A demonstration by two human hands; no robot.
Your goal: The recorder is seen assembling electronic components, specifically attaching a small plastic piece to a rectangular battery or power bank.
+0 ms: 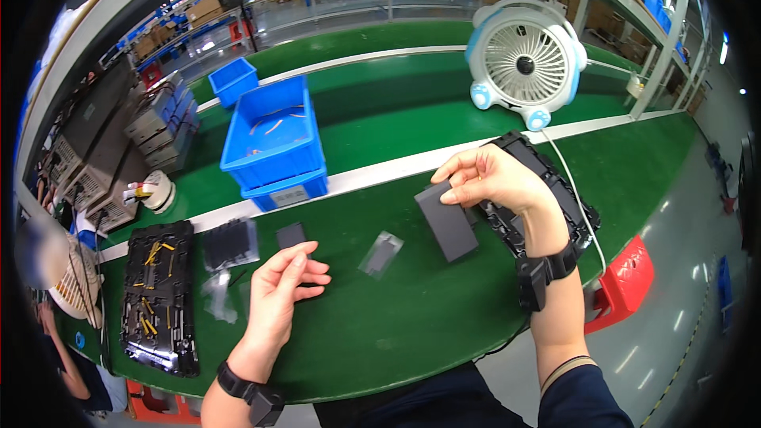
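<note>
A green bench (412, 309) ran through a factory hall, its near edge curving left to right. The right hand (491, 178) pinched a dark grey slab (448, 222) over a black tray (547, 182). The left hand (281, 285), fingers loosely curled, hovered near a small dark square (291, 235). Open bench lay between them.

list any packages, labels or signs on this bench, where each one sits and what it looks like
Clear plastic bag: flat on the green mat between the hands, dark part inside.
Clear bag of dark parts: left of the left hand, beside the black tray.
White label: front wall of the lower stacked blue bin, small rectangle.
Right hand: on a dark grey flat slab, unlabelled.
</note>
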